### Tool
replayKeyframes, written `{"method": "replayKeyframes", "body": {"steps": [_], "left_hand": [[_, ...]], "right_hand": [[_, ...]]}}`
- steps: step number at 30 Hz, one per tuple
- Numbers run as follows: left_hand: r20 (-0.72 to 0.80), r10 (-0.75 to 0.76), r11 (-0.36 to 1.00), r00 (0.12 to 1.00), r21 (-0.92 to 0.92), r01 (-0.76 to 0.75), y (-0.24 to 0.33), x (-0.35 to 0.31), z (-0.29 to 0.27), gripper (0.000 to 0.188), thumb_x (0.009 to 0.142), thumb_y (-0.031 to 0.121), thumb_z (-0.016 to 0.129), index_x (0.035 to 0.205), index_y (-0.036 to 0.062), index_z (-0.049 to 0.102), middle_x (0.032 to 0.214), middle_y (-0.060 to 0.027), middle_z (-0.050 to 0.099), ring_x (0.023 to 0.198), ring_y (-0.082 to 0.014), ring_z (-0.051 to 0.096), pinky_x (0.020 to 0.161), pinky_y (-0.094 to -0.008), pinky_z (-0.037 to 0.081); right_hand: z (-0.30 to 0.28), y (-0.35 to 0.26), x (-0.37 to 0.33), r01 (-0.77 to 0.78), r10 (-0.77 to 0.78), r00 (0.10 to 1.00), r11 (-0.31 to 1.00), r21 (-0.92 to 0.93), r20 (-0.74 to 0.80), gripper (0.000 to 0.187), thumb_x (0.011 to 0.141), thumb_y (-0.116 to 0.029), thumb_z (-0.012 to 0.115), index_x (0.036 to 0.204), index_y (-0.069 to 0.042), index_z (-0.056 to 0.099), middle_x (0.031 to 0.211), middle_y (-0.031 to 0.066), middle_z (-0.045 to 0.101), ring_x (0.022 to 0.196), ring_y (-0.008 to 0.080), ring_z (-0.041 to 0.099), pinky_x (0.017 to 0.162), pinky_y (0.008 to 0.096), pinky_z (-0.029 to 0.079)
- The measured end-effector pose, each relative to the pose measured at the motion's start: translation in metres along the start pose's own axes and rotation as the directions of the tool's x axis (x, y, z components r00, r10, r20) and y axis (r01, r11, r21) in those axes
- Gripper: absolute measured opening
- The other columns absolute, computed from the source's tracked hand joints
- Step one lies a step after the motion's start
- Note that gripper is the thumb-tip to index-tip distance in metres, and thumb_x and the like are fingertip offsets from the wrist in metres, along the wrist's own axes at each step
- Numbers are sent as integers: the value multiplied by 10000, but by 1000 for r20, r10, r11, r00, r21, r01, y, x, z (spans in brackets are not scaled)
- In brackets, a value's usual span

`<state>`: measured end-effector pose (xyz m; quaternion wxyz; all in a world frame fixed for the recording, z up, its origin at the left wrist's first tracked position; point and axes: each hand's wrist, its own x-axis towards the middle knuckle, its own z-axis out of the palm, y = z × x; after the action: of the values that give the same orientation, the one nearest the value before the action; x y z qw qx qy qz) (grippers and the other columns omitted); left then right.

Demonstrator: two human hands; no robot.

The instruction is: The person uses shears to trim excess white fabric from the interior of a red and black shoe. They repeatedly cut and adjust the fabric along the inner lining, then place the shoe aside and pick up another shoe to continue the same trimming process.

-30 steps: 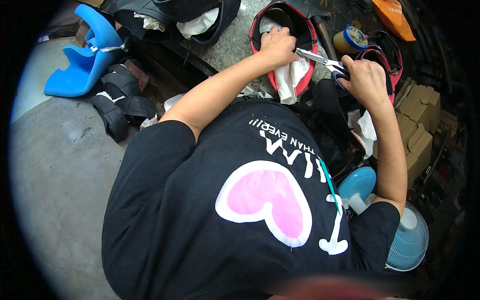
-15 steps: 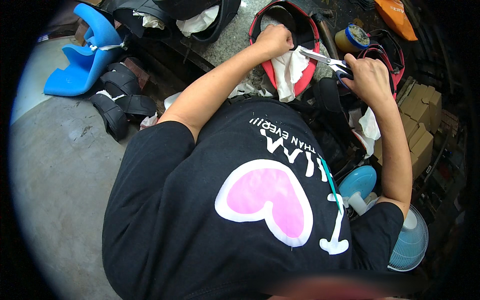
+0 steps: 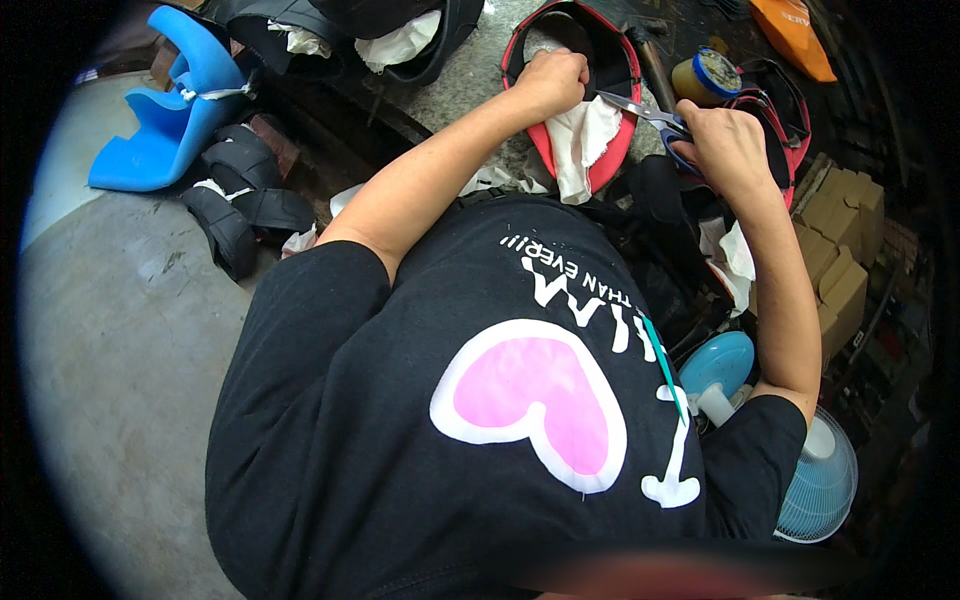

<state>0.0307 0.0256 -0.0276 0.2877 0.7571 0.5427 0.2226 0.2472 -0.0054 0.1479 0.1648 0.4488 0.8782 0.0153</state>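
In front of me lies a hollow, oval red-and-black piece (image 3: 619, 150), with a red rim and a dark inside. A white cloth (image 3: 585, 140) with a frayed edge hangs over its near part. My left hand (image 3: 552, 82) is closed over the piece's opening, its fingertips by the cloth's upper end. What these fingers pinch is hidden. My right hand (image 3: 728, 148) grips scissors (image 3: 648, 112) by their dark blue handles. The blades point left across the red rim, tips just right of my left fingers.
A hammer (image 3: 652, 70) and a yellowish jar (image 3: 706, 76) with a blue rim stand beyond the scissors. Black padded pieces (image 3: 240, 190) and blue foam (image 3: 175, 120) are at left. Cardboard boxes (image 3: 838, 220) and a blue fan (image 3: 818, 480) sit at right.
My right hand has shifted slightly left and up with the scissors. My left hand and the red-and-black piece have moved only a little to the right.
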Motion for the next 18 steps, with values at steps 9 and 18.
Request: {"method": "replayKeyframes", "body": {"steps": [9,18], "left_hand": [[-69,128,939,989,329,-98,38,-19,-1,263,692,268,773,913,133,730,921,-66,633,996,-308,610,847,-447,526],[-31,97,973,995,212,-89,18,-9,4,169,789,234,650,843,99,736,911,-106,681,952,-317,631,849,-438,525]], "right_hand": [[-10,6,-18,-25,24,999,1000,-16,-36,267,745,-262,751,896,-105,596,675,113,642,693,311,659,619,439,497],[-2,8,-19,-30,30,999,1000,-2,-39,299,739,-269,759,934,-101,606,673,110,639,690,312,654,630,435,497]]}}
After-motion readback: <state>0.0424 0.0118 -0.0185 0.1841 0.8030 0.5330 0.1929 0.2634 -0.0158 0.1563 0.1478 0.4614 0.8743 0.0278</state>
